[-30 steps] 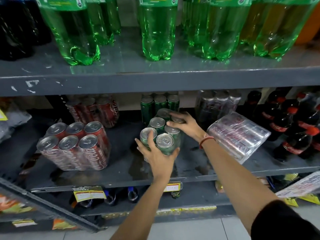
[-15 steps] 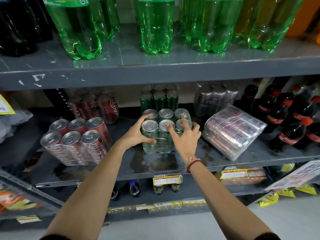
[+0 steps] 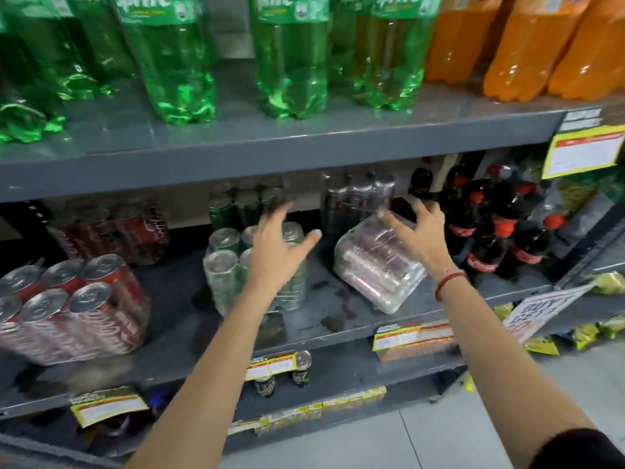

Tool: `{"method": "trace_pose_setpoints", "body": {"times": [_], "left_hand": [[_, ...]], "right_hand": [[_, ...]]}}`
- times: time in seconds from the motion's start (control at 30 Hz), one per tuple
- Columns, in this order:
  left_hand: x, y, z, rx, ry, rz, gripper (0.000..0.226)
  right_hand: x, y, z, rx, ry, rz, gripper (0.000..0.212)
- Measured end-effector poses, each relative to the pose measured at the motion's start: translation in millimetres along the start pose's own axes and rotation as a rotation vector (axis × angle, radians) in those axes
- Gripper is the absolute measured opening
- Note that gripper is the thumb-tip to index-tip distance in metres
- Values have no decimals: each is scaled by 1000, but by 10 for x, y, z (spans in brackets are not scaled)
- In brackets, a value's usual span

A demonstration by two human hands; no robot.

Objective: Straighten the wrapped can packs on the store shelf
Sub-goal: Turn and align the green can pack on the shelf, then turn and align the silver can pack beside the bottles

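My left hand (image 3: 275, 252) has let go of the green can pack (image 3: 236, 265), which now stands upright; its fingers are spread, holding nothing. To the right of that pack lies the toppled clear pack (image 3: 378, 265), and my right hand (image 3: 419, 231) has moved over it, fingers apart, not gripping yet. I think that pack comes next.

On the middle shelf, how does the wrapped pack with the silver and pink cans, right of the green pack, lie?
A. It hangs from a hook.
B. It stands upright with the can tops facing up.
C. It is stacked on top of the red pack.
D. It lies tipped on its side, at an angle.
D: the silver and pink pack lies tipped on its side and askew on the shelf, with the right hand open above it.
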State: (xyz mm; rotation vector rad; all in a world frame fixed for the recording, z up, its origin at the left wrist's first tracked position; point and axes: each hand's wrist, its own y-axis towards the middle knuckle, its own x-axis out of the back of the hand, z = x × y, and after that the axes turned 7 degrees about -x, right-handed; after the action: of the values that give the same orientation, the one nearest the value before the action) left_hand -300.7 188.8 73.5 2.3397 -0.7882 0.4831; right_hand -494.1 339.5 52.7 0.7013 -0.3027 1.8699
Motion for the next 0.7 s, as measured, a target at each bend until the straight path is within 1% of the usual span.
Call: {"method": "trace_pose_setpoints", "body": {"times": [0.07,0.13,0.17,0.2,0.27,0.37,0.43,0.5,0.57,0.63,0.7], "left_hand": [[-453,-1,-91,77,-104,166,78],[-855,-62,-162,284,-222,371,98],[-1036,-100,-164,397,-273,424,106],[-1191,-133,-159,476,-297,442,114],[-1424,-154,-162,563,-277,442,125],[-1620,-61,-189,666,-283,410,143],[-1676,10,-218,713,-274,386,152],[-1705,38,-221,716,-278,387,152],[-1696,38,-202,698,-268,394,155],[-1671,52,-142,654,-233,398,162],[-1624,66,-87,577,-199,445,162]], "right_hand": [[154,266,-239,-57,-106,117,100],[222,505,-501,-77,-204,276,102],[240,591,-602,-75,-226,364,106],[250,666,-684,-74,-238,448,111],[279,769,-739,-67,-244,597,117],[274,929,-716,-20,-329,745,124],[233,1025,-698,-6,-342,830,127],[185,1075,-717,6,-328,853,128],[178,1047,-738,21,-295,839,125],[202,943,-761,22,-235,780,119],[218,804,-795,32,-190,699,116]]}}
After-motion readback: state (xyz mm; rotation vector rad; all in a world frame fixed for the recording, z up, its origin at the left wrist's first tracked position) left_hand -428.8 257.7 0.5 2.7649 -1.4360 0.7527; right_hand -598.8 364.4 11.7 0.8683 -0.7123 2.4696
